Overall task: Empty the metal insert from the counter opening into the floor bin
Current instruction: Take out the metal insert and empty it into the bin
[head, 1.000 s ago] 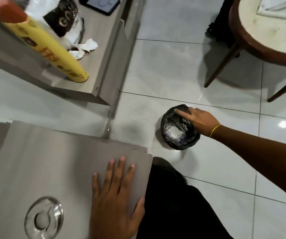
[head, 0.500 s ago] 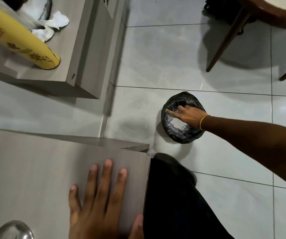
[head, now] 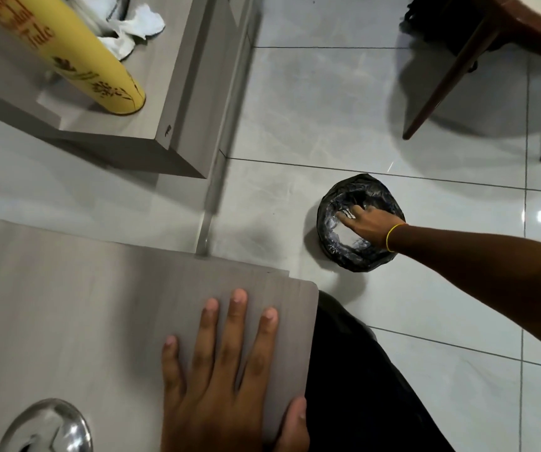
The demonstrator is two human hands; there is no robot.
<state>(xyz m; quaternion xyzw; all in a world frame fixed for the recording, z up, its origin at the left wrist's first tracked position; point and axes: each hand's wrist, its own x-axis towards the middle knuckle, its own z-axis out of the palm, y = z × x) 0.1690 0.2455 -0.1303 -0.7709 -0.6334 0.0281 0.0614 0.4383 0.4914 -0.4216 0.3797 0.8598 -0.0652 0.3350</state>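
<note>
The floor bin [head: 360,260] is small and round, lined with a black bag, and stands on the pale tiles right of the counter. My right hand [head: 371,225], a yellow band on its wrist, reaches down into it with fingers extended over pale, shiny contents. It holds nothing that I can make out. The metal insert [head: 47,425] shows as a shiny round rim set in the grey counter [head: 99,305], at the lower left edge of view. My left hand [head: 226,380] lies flat on the counter's corner, fingers spread, thumb over the edge, right of the insert.
A grey shelf [head: 164,93] at upper left carries a yellow can [head: 76,57] and crumpled white tissue [head: 138,24]. Dark wooden furniture legs [head: 441,83] stand on the tiles at upper right. My dark-clothed leg [head: 360,386] is below the bin.
My right hand has gone from the bin's rim down into the bag. My left hand stays flat on the counter. The view has shifted, so the insert now shows at the lower left.
</note>
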